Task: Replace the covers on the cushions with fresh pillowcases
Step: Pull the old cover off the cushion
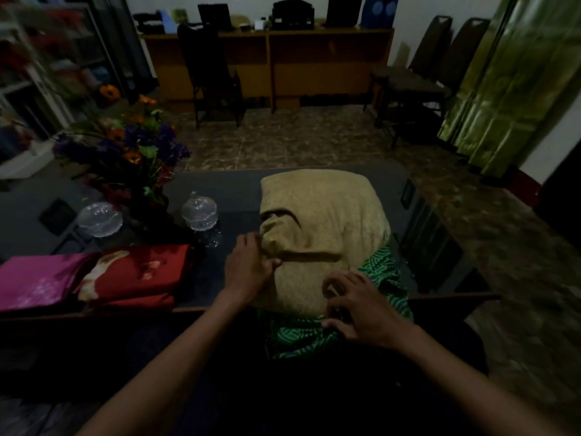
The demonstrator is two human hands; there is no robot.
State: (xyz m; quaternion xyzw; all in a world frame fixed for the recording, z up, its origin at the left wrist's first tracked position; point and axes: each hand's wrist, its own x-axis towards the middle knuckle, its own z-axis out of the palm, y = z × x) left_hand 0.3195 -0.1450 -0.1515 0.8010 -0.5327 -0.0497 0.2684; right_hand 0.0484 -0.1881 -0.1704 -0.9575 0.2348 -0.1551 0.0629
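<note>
dark table [232, 190], tan cushion [323, 228] overhanging near edge, left hand [248, 265] pinching its cover, right hand [361, 309] fingers curled (grip unclear)

A tan cushion [323, 234] lies on the dark table [220, 190], over a green patterned cover [301, 338]. The left hand [248, 267] pinches a fold of the cushion; the right hand [361, 309] rests, fingers curled, at its near edge on the green cover. 2 folded cloths, pink [34, 286] and red [138, 275], lie left

Head camera looks forward and down, close over the table [220, 190].
</note>
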